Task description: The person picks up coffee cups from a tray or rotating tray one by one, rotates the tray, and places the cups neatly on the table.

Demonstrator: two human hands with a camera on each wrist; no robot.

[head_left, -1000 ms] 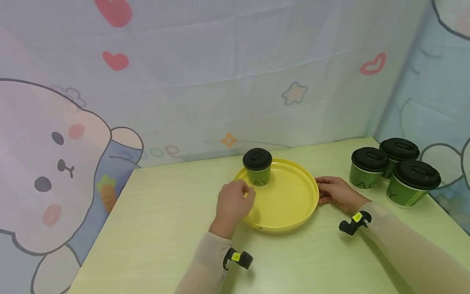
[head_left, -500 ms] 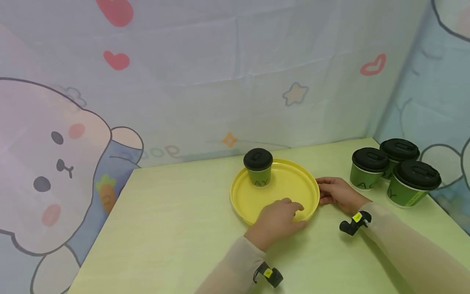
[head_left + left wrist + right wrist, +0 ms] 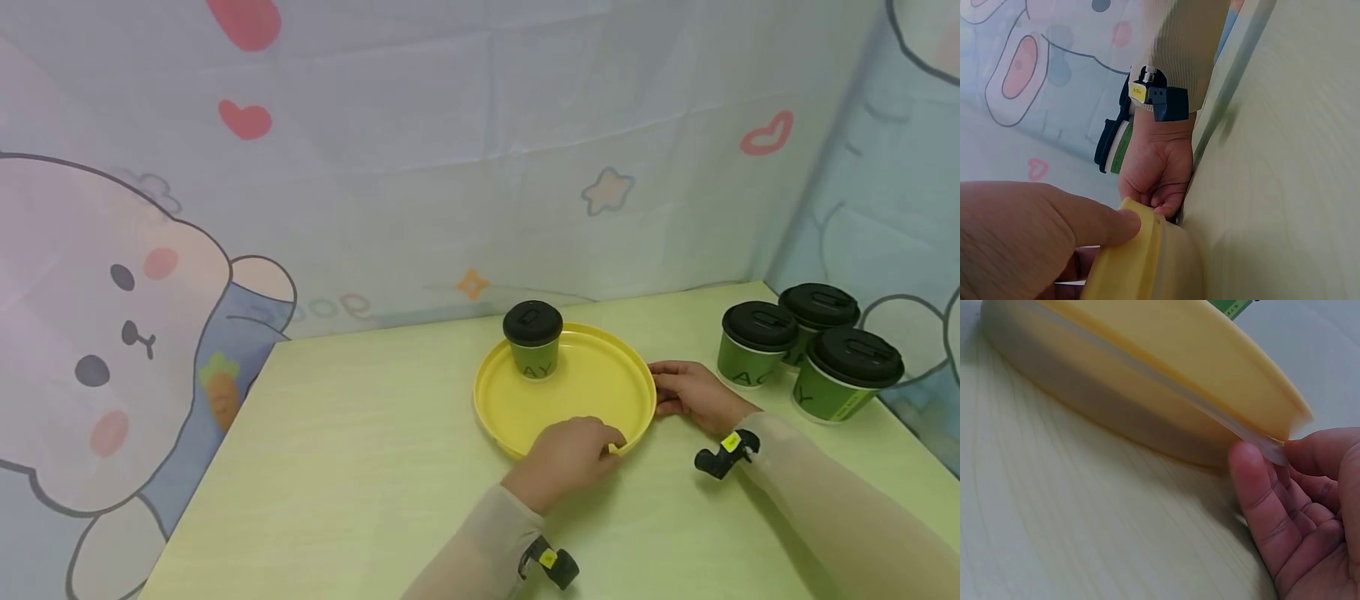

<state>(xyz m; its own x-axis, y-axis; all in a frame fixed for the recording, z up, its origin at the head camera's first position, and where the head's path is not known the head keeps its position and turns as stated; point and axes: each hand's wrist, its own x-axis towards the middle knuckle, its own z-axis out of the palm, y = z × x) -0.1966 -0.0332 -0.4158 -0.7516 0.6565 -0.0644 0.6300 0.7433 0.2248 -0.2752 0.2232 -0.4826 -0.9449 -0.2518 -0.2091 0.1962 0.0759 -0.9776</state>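
Note:
A round yellow tray (image 3: 577,400) with a raised rim lies on the table in the head view. Toward its back left stands one green paper cup (image 3: 534,358) with a black lid. My left hand (image 3: 570,458) pinches the tray's front rim. In the left wrist view the thumb (image 3: 1110,226) lies on one side of that rim, with fingers partly hidden behind it. At the right edge, my right hand (image 3: 697,396) pinches the rim between thumb and fingers. From the right wrist view, its fingertips (image 3: 1249,465) are right at the tray's underside.
Three more lidded green cups stand together at the table's right: a front-left cup (image 3: 750,358), a front-right cup (image 3: 836,392) and a rear cup (image 3: 817,308). A cartoon-printed cloth (image 3: 420,208) hangs behind the pale table (image 3: 337,450).
My left hand has moved from the tray's left side beside the cup to its front rim, and now grips it. The right hand has stayed at the right rim.

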